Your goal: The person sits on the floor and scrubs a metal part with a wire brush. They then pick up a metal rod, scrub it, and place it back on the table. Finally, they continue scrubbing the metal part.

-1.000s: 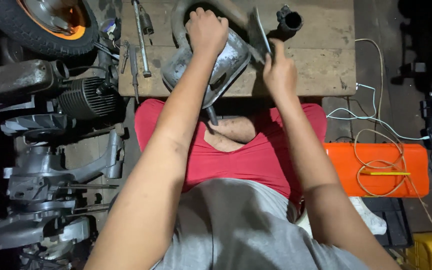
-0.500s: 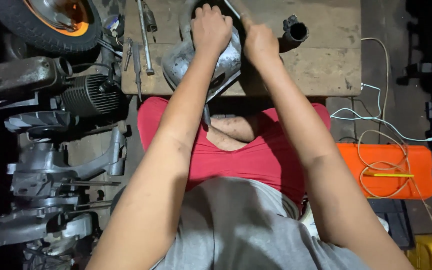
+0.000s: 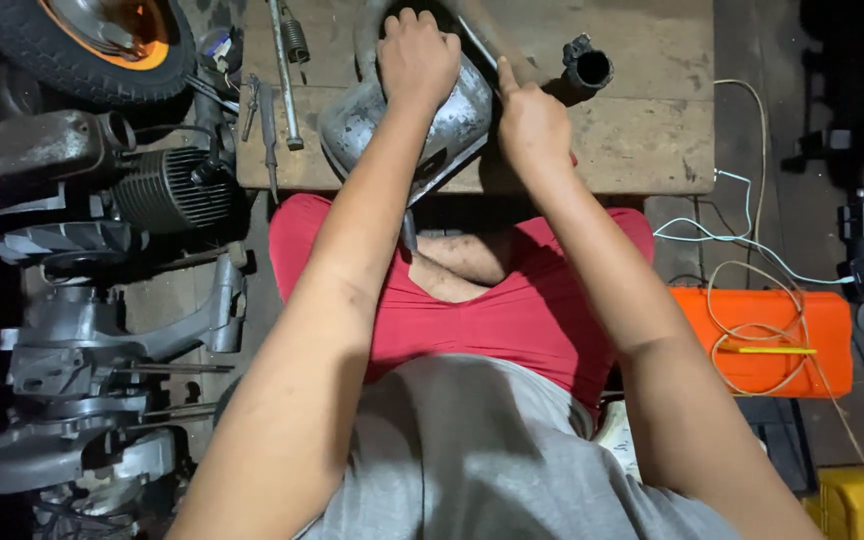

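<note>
Left hand [image 3: 417, 55] is clamped over the top of a dull, scuffed metal muffler [image 3: 432, 125], a rounded, pear-shaped shell with worn grey paint, pinning it on the bench edge right under the palm. Right hand [image 3: 530, 125] sits just beside it, fingers curled round a thin flat metal strip [image 3: 477, 45] with the forefinger stretched along it; the strip's far end lies against the muffler near the left knuckles.

Just past the right hand there's a short black pipe stub [image 3: 589, 68], open round mouth, rough and sooty. The bench [image 3: 652, 130] is bare, stained wood planks. Left of the left hand lie a long steel rod [image 3: 282, 75] and a coil spring [image 3: 297, 40]. Further left, a finned engine cylinder [image 3: 157, 190] and a tyre [image 3: 82, 65] with an orange hub. Off to the right, an orange plastic case [image 3: 767, 340] with loose cable [image 3: 752, 330] looped on top.
</note>
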